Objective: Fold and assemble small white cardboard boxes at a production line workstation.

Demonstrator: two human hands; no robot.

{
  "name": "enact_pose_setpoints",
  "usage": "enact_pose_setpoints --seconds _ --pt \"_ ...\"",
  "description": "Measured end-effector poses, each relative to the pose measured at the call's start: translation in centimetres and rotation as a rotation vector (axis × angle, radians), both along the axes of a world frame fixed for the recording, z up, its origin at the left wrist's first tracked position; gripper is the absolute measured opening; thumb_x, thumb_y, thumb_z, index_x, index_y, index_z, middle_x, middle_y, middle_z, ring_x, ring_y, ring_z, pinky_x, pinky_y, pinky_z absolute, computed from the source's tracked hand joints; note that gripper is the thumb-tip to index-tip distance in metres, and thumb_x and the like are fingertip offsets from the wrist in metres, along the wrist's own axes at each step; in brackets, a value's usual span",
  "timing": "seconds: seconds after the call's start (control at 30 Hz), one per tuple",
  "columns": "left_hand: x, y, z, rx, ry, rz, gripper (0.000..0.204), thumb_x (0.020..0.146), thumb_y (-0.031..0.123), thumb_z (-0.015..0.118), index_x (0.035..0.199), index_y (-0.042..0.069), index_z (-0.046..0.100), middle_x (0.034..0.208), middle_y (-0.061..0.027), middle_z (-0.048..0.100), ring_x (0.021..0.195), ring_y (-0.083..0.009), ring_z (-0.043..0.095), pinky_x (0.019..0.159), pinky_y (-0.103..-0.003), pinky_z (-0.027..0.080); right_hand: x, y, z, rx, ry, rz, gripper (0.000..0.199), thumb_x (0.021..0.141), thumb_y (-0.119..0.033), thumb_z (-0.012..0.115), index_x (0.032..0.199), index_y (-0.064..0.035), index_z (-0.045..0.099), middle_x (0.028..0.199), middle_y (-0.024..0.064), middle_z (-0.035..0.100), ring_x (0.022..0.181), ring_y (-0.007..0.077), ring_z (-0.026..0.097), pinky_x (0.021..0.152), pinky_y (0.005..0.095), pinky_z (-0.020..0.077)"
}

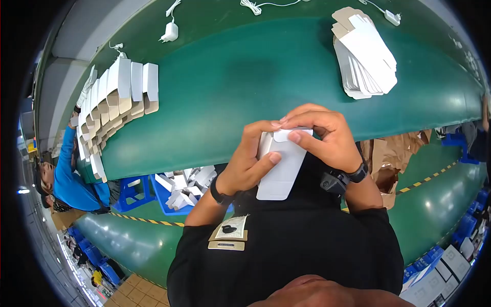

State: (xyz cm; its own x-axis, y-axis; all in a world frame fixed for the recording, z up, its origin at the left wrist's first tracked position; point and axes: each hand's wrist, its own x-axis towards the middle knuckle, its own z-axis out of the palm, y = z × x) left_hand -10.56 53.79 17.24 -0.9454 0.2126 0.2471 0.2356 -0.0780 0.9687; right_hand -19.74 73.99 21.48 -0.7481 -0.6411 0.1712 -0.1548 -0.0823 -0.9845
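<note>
Both my hands hold one small white carton (285, 171) in front of my chest, at the near edge of the green table. My left hand (251, 156) grips its left side, thumb on the front face and fingers at the top. My right hand (322, 132) has its thumb pressed on a flap at the carton's top end, its fingers curled over the far side. The carton's lower end points toward me, with a flap lying flat. What lies behind the carton is hidden by my fingers.
Folded-open white cartons (115, 92) stand in rows at the table's left. A stack of flat carton blanks (365, 59) lies far right. White chargers (170, 32) rest along the back. Below the edge are a blue bin (162, 197) of white pieces and a brown paper-lined box (387, 176). A co-worker (76, 174) is at left.
</note>
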Motion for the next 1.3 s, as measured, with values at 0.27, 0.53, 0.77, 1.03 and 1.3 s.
enact_pose_setpoints --seconds 0.27,0.53,0.77,1.03,1.3 --pt "1.0 0.8 0.7 -0.060 0.025 0.043 0.051 0.095 0.012 0.059 0.138 0.006 0.033 0.130 -0.0155 0.046 0.115 -0.0213 0.049 0.099 -0.036 0.040 1.2 -0.2 0.3 -0.052 -0.181 -0.004 0.012 0.089 0.002 0.066 0.101 0.0038 0.069 0.109 0.0142 0.065 0.101 0.0198 0.064 0.087 0.0313 0.0518" --pt "1.0 0.8 0.3 0.049 -0.059 0.031 0.045 0.097 0.012 0.057 0.135 0.007 0.034 0.128 -0.0154 0.047 0.116 -0.0226 0.050 0.100 -0.038 0.040 0.8 0.3 0.2 -0.021 -0.151 0.055 0.019 0.091 -0.004 0.066 0.109 0.0024 0.069 0.112 0.0149 0.066 0.104 0.0217 0.064 0.091 0.0325 0.0510" --pt "-0.3 0.9 0.4 0.315 -0.151 0.011 0.037 0.099 0.013 0.052 0.133 0.009 0.036 0.124 -0.0133 0.049 0.107 -0.0184 0.051 0.090 -0.033 0.045 1.2 0.1 -1.3 -0.074 0.109 0.017 0.029 0.089 -0.010 0.069 0.116 -0.0003 0.068 0.127 0.0183 0.063 0.119 0.0325 0.060 0.102 0.0419 0.0452" --pt "-9.4 -4.3 2.4 -0.059 -0.252 0.480 0.026 0.101 0.019 0.052 0.125 0.008 0.047 0.101 -0.0050 0.055 0.093 -0.0120 0.054 0.082 -0.028 0.046 -2.8 4.3 2.1 0.522 0.855 -0.626 0.045 0.081 -0.010 0.073 0.124 -0.0014 0.063 0.130 0.0216 0.060 0.127 0.0385 0.052 0.107 0.0494 0.0375" --pt "-21.6 -28.3 -4.6 0.072 -0.346 0.764 0.021 0.097 0.025 0.059 0.111 0.009 0.057 0.093 -0.0019 0.064 0.075 -0.0114 0.058 0.058 -0.020 0.050 -6.0 6.6 -0.2 1.055 0.859 -0.890 0.041 0.082 -0.032 0.070 0.111 -0.0036 0.061 0.109 0.0144 0.064 0.113 0.0286 0.059 0.107 0.0522 0.0335"
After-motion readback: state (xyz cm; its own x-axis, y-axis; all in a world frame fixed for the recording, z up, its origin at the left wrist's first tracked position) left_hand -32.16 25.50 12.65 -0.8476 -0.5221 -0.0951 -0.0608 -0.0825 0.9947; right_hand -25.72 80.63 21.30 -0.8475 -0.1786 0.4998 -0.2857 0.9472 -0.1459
